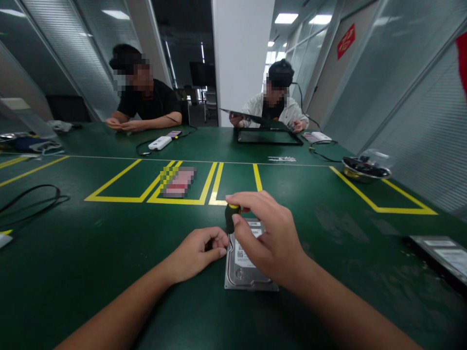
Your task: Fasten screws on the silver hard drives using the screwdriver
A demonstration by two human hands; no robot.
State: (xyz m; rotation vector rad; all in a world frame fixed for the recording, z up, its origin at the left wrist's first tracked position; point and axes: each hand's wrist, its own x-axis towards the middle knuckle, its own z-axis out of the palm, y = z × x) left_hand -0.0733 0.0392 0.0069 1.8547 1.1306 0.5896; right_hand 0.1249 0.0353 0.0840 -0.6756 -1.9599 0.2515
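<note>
A silver hard drive [240, 273] with a white label lies flat on the green table in front of me. My right hand [270, 233] is over it, with its fingers closed round the black and yellow handle of a screwdriver [231, 218]. The screwdriver stands nearly upright over the drive's left side; its tip is hidden. At the drive's left edge rests my left hand [204, 250], fingers curled and thumb against the edge by the screwdriver. Whether something small is between those fingers I cannot make out.
Another hard drive [443, 257] lies at the right. A metal bowl [367, 170] of dark parts stands farther back. Yellow tape [178, 201] marks areas on the table [109, 253]. A black cable [54, 197] loops at left. Across sit two people, one holding a dark panel [255, 118].
</note>
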